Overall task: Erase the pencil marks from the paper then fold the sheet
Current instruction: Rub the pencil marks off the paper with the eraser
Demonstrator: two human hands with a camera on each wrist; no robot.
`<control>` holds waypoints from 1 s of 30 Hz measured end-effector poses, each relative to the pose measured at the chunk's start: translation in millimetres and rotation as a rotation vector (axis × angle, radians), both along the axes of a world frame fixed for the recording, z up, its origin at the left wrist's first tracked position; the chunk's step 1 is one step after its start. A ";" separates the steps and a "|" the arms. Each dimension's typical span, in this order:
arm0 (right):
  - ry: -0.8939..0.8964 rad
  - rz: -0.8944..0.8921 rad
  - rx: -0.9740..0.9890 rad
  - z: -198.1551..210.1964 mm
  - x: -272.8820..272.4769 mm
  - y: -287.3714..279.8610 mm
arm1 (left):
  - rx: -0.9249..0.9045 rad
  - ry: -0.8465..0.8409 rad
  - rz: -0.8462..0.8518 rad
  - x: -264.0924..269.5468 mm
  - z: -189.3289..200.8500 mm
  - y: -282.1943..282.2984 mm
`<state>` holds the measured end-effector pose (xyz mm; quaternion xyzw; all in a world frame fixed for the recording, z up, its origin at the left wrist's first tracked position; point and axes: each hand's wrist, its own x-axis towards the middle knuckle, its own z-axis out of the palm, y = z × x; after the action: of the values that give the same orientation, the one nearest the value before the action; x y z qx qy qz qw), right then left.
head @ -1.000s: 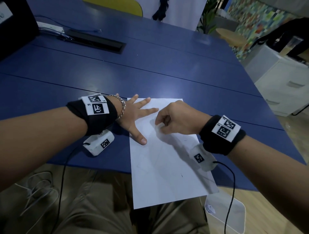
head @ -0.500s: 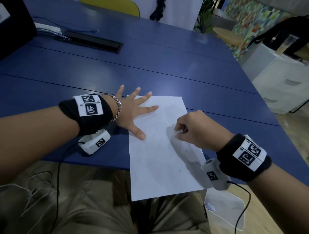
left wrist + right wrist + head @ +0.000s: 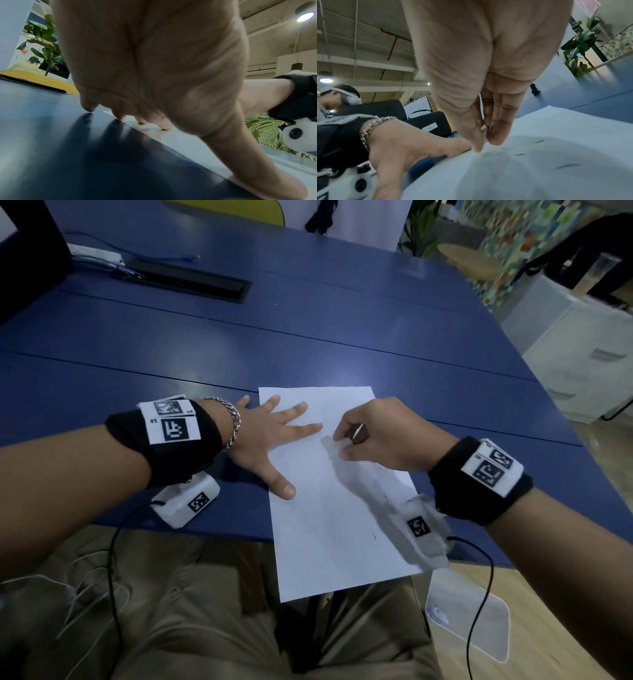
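Note:
A white sheet of paper (image 3: 335, 525) lies on the blue table (image 3: 308, 330), its near end hanging over the table edge above my lap. My left hand (image 3: 274, 446) lies flat with fingers spread on the sheet's upper left part (image 3: 188, 146), pressing it down; the little finger rests on the table. My right hand (image 3: 342, 445) pinches a small white eraser (image 3: 484, 133) between thumb and fingers, its tip down on the paper just right of my left index finger. Short dark pencil marks (image 3: 568, 166) remain nearer the right edge (image 3: 374, 535).
A black slot with cables (image 3: 191, 282) runs across the far left of the table, beside a dark case (image 3: 20, 251). A translucent white bin (image 3: 469, 621) stands on the floor at right. A white cabinet (image 3: 582, 364) is beyond the table's right edge.
My right hand with the eraser slid right and toward me half a second ago, then came back up and left beside my left index finger. The left hand stays pressed on the sheet.

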<state>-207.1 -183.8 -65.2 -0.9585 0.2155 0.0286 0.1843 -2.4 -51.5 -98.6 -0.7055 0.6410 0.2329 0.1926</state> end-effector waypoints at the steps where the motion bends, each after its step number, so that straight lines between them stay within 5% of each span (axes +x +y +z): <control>1: -0.005 0.003 -0.016 -1.7 6.1 0.2 | 0.002 -0.003 0.008 0.4 -0.8 -1.0; 13: 0.110 0.176 0.027 -2.6 18.5 8.0 | 0.015 -0.018 0.033 2.8 -4.4 -5.8; 18: -0.008 0.078 -0.077 -5.2 25.4 -5.1 | 0.012 -0.008 0.040 3.7 -5.0 -6.2; 23: 0.105 0.244 -0.017 -1.9 17.5 18.9 | 0.013 -0.015 0.035 4.2 -6.1 -6.1; 27: 0.025 0.098 -0.069 -3.0 24.4 -2.6 | 0.010 -0.010 0.034 3.4 -4.6 -6.2; 30: 0.014 0.154 -0.084 -3.9 20.6 12.0 | 0.015 -0.007 0.040 3.0 -3.8 -5.7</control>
<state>-186.4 -171.8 -69.2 -0.9789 0.1436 0.0405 0.1398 0.6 -57.2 -102.4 -0.7176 0.6243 0.2391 0.1956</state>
